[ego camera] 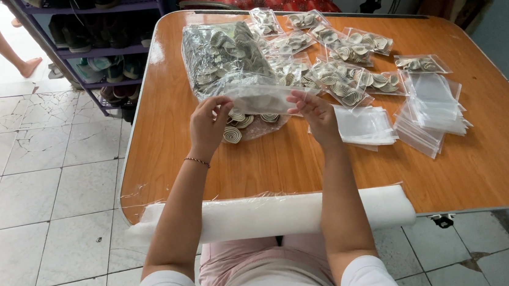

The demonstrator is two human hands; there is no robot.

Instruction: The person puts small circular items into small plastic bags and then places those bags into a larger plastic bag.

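at the centre of the frame the left hand (208,123) and the right hand (314,112) each pinched one end of a small clear bag (258,98), held just above the wooden table (269,166) with its mouth stretched between them. the bag appeared to hold a few coiled pieces, though its contents were blurred. loose coils (242,125) lay on the table directly beneath the hands. a large clear bag of coils (222,57) sat in the upper centre, filled small bags (339,62) spread toward the upper right, and stacks of empty bags (430,112) lay at right. a white foam roll (273,216) ran along the near table edge. in my judgement the step in hand was closing a filled bag; the next move would call for fingers pressing evenly along the seal.
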